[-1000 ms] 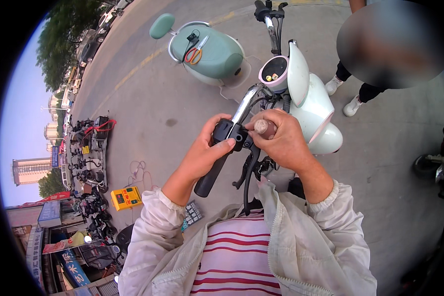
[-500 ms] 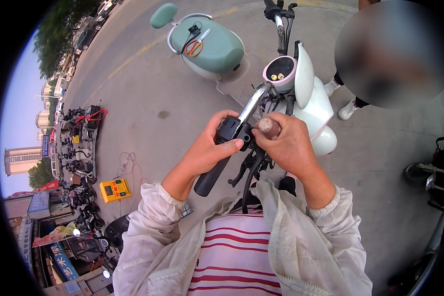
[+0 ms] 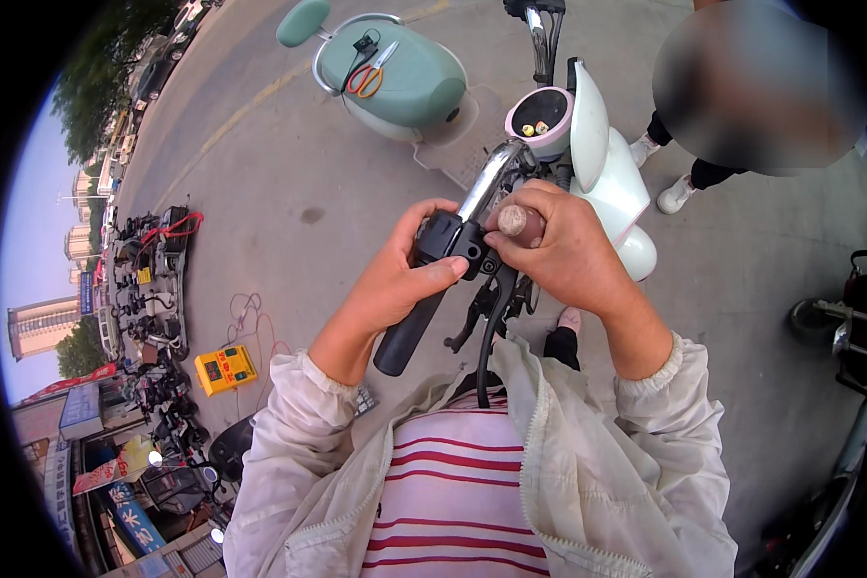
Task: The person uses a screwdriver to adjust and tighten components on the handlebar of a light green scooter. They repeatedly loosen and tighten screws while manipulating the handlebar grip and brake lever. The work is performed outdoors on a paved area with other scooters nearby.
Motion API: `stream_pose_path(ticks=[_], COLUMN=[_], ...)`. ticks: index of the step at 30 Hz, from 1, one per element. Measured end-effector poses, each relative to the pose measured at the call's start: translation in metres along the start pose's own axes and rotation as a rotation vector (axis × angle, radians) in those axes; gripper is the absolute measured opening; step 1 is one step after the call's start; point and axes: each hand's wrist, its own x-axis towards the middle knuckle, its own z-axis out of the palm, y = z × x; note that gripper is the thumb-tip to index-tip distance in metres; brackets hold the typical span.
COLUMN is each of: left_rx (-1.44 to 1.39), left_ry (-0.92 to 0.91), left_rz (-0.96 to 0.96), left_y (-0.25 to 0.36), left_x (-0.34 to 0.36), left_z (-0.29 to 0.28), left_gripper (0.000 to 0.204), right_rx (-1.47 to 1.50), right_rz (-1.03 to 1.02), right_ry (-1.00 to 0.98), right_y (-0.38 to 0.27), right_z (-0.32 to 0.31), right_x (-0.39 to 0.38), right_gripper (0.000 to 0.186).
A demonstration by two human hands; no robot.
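My left hand is closed around the black switch housing on a scooter's handlebar, its thumb pressed on the near face. Below it the black rubber grip hangs toward me, with a brake lever alongside. The chrome handlebar tube runs up from the housing. In my right hand is a screwdriver; only the rounded end of its brown handle shows, pointing up at me. The fingers wrap that handle right beside the housing, and the shaft and tip are hidden.
Ahead sits the white scooter body with a pink-rimmed round shell holding small bits. Orange-handled scissors lie on a green scooter seat. A yellow box with wires is on the ground. Another person stands at right.
The view has shifted slightly. My right hand has moved a little up with the screwdriver handle beside the housing; my left hand keeps its grip.
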Motion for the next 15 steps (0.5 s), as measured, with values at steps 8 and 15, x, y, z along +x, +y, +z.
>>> stream_pose_path(ticks=[8, 15], left_rx=[0.074, 0.079], left_ry=[0.013, 0.025], left_rz=[-0.019, -0.027], left_y=[0.003, 0.005], left_x=[-0.001, -0.004], left_z=[0.001, 0.005], left_gripper=[0.064, 0.061], right_rx=[0.069, 0.190], right_rz=[-0.039, 0.040], right_ry=[-0.033, 0.001], right_y=[0.008, 0.011], right_z=[0.001, 0.005], right_x=[0.004, 0.001], right_gripper=[0.020, 0.021])
